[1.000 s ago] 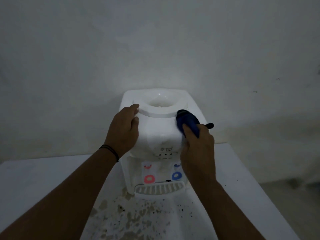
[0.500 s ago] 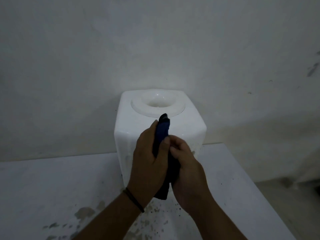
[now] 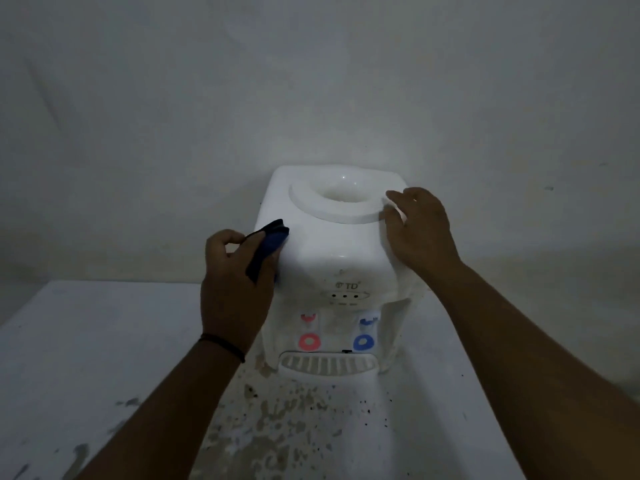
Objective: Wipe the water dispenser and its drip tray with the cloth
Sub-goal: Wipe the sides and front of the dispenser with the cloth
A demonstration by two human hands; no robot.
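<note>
Pressing one cloth (image 3: pixel 268 242) to one dispenser (image 3: pixel 332 251), left hand (image 3: pixel 235 282), two taps

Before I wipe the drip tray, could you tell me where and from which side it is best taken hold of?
Probably by the drip tray's front lip, coming from the front: it juts forward from the water dispenser base, while the taps overhang its back. Both hands are busy: left hand holds the cloth.

Cloth (image 3: pixel 268 249) now in left hand (image 3: pixel 235 282), right hand (image 3: pixel 420 230) freed.
</note>
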